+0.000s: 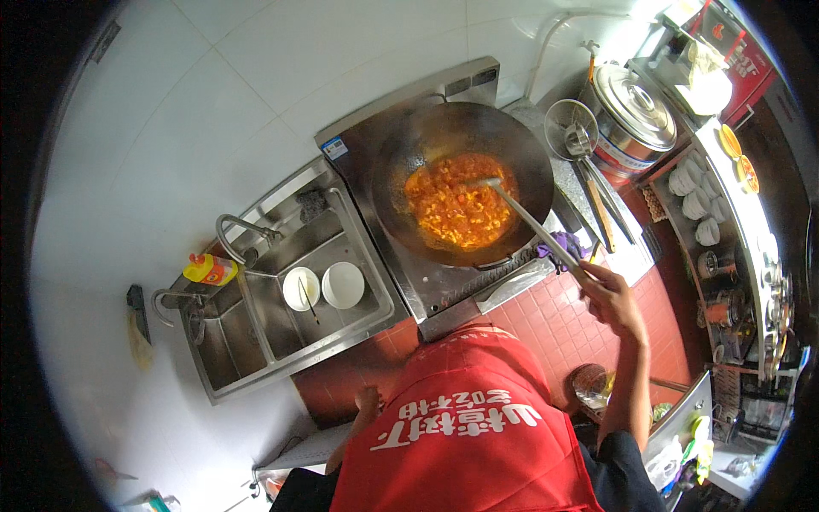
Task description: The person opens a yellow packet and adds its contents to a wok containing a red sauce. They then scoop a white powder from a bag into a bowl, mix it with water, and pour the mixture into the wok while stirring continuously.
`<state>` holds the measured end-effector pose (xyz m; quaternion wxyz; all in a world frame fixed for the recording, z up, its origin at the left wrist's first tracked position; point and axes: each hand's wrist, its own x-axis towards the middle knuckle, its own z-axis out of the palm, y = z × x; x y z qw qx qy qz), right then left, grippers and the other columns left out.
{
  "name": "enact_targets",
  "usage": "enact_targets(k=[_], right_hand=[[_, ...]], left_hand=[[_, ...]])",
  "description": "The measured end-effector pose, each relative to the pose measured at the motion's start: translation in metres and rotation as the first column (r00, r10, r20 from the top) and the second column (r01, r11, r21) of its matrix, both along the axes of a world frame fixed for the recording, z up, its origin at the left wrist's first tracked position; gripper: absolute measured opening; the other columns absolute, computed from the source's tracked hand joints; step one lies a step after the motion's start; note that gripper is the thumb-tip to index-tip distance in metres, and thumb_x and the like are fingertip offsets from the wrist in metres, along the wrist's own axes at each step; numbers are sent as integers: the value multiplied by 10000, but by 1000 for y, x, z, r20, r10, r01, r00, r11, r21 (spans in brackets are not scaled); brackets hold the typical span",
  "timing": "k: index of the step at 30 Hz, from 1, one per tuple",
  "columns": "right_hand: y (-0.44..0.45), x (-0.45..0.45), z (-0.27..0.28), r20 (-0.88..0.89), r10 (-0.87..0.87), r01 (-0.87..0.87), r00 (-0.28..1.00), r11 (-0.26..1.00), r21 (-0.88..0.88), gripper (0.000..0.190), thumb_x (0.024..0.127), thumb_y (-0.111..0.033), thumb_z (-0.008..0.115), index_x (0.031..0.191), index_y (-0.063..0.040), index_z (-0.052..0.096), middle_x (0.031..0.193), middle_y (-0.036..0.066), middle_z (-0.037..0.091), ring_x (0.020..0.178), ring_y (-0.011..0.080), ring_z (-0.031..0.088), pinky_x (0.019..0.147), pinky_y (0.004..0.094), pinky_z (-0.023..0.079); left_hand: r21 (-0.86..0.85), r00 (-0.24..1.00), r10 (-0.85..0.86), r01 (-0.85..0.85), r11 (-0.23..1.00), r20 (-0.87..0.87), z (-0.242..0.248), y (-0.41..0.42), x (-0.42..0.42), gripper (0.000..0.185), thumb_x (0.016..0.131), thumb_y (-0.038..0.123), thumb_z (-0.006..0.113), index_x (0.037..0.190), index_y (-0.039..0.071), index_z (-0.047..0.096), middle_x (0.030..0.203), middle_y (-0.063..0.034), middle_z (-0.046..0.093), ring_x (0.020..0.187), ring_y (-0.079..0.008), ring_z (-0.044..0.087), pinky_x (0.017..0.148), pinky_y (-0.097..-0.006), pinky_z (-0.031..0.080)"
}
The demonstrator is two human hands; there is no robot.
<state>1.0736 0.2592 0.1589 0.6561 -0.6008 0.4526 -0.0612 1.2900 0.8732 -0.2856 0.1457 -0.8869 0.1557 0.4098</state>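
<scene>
A large dark wok [397,224] sits on the steel stove [409,281], holding a steaming red-orange stir-fry [461,205] with yellow pieces that look like egg. My right hand [611,297] grips the long handle of a metal ladle [544,233], whose head rests in the food. Beneath the handle, at the stove's right edge, lies a purple cloth [563,249]. My left hand [369,400] hangs low beside the red apron [461,435], away from the stove; its fingers are too small and blurred to read.
Left of the stove is a steel sink [377,323] with two white bowls [343,285], [295,281] in it. A strainer [556,131] and long-handled utensils lie on the right counter, beside a lidded steel pot [633,115]. Shelves [678,256] with stacked bowls stand farther right.
</scene>
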Motion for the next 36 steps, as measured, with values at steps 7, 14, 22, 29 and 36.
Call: enact_targets(k=[7,14,22,29,36], right_hand=[[-17,-57,14,-279,187,-296,942,853,-430,379,981,-206,620,1314,-26,628,791,88,656,699,166,604,654,345,495],[-22,11,-61,-387,189,-403,902,690,-602,180,982,-174,525,1058,-47,626,819,235,630,776,396,621,702,480,482],[-26,87,-131,-246,174,-298,954,660,-689,269,987,-191,541,1183,-54,663,944,263,682,935,440,683,757,472,520],[-13,134,-173,105,92,-5,990,778,-628,362,979,-238,594,1230,16,652,786,177,676,707,248,678,672,381,514],[-5,119,-97,271,-88,19,959,968,249,443,1009,-252,610,1391,-32,564,793,42,624,521,68,462,421,214,318]], left_hand=[[-57,975,-209,214,975,75,12,-13,12,169,883,291,682,993,169,721,854,-19,721,754,-191,702,614,-363,552],[51,854,-483,483,874,195,15,-9,18,248,748,341,792,924,173,747,928,-49,751,828,-228,736,661,-370,573],[50,910,-314,313,949,272,20,22,-1,197,820,329,704,920,166,754,929,-50,751,826,-229,737,634,-379,578],[55,970,-209,203,978,122,21,17,-9,212,856,313,684,995,162,736,962,-31,751,837,-225,736,639,-383,580],[49,986,-170,170,984,-4,18,10,-14,233,892,298,664,1070,157,719,996,-12,751,849,-220,735,643,-386,581]])
